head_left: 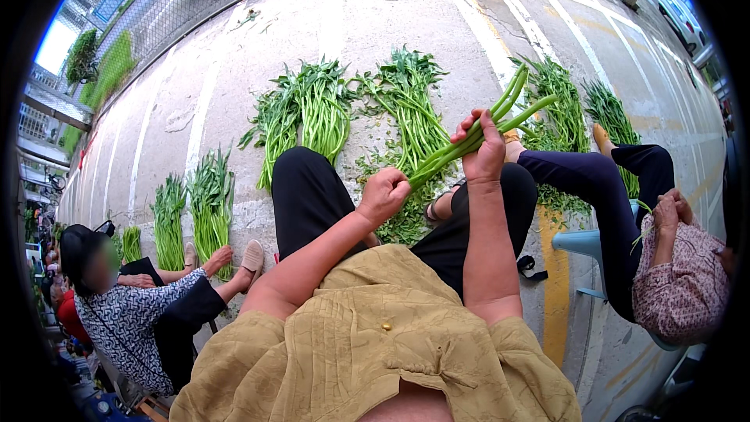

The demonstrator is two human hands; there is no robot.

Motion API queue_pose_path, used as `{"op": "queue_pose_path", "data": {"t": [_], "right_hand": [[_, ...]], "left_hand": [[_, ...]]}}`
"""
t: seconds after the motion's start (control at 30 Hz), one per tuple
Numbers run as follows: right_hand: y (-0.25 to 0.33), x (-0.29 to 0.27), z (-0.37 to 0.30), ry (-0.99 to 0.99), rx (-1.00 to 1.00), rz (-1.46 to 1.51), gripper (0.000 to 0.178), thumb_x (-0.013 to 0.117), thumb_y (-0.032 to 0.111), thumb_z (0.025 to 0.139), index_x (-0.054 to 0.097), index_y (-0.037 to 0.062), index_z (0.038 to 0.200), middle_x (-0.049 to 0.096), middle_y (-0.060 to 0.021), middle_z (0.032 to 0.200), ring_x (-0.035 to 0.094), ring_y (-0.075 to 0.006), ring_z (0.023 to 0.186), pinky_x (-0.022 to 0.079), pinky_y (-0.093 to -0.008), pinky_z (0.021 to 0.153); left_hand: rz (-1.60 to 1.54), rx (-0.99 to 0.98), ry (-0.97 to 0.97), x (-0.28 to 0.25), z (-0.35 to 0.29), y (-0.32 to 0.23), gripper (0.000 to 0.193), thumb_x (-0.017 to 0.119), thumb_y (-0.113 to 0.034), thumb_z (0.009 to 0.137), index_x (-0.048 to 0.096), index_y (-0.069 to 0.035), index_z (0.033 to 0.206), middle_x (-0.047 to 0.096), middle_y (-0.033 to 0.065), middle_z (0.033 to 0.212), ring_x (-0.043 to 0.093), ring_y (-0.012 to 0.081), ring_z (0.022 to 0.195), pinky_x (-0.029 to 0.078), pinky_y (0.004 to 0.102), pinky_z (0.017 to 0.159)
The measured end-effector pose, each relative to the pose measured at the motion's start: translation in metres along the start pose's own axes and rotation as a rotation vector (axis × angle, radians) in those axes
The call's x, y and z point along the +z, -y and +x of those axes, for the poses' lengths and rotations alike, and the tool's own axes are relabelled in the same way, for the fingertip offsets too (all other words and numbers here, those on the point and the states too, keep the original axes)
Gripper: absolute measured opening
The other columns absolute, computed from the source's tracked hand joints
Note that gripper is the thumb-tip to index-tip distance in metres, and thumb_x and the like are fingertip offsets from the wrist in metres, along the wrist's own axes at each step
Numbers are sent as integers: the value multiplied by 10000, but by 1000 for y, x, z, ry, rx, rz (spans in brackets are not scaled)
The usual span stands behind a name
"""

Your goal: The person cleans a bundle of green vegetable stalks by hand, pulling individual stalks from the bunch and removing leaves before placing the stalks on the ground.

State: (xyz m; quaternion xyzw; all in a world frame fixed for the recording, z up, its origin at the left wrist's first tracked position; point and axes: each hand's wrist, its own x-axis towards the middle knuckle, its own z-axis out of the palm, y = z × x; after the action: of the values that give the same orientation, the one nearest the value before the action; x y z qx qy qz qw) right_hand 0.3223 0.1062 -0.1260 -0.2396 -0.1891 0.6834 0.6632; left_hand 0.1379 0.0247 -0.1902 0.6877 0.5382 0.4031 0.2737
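A small bundle of thick green water spinach stems (pixel 447 154) slants up to the right above my knees. My right hand (pixel 484 153) is closed around its upper middle, and cut-looking ends stick out past the fingers. At the lower left end of the bundle, my left hand (pixel 384 194) is closed with the fingers pinched on the stems; its fingertips are partly hidden. Beyond my knees lie a leafy pile of water spinach (pixel 324 121) and a second pile (pixel 414 109), leaves pointing away from me. Loose torn leaves (pixel 402 223) are scattered on the ground between my feet.
To my left a seated person (pixel 129 312) reaches toward a water spinach bundle (pixel 211 211). A person in a patterned top (pixel 680 281) sits at my right, near a light blue stool (pixel 582 244) and more greens (pixel 556 109). A wire fence (pixel 180 0) runs across the far left.
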Motion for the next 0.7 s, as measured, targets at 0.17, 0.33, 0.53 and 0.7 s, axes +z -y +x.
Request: {"op": "queue_pose_path", "data": {"t": [0.17,0.33,0.53,0.7], "right_hand": [[-6,5,-4,3,8,-46,199,502,232,894,514,33,887,535,-69,687,520,-173,548,480,-331,524],[-10,9,-6,5,15,-83,196,497,224,896,516,29,887,540,-69,684,525,-174,541,483,-323,515],[8,4,-1,35,-104,4,224,479,257,907,512,36,894,508,-62,698,491,-172,582,464,-336,546],[19,-12,5,96,-62,140,230,458,275,916,534,58,894,508,-56,701,479,-167,597,421,-312,535]], "left_hand": [[-628,-704,61,0,4,-6,121,526,-104,705,585,-12,654,536,33,543,501,117,469,400,238,462],[-732,-880,44,-2,2,1,104,557,-127,679,574,-29,651,543,55,550,515,125,475,399,247,458],[-705,-1259,-162,-2,-20,42,96,581,-140,685,573,-50,654,562,32,591,535,142,482,454,275,465],[-585,-803,-92,-4,-25,49,71,571,-60,694,627,-38,732,575,4,629,505,86,521,415,225,501]]}}
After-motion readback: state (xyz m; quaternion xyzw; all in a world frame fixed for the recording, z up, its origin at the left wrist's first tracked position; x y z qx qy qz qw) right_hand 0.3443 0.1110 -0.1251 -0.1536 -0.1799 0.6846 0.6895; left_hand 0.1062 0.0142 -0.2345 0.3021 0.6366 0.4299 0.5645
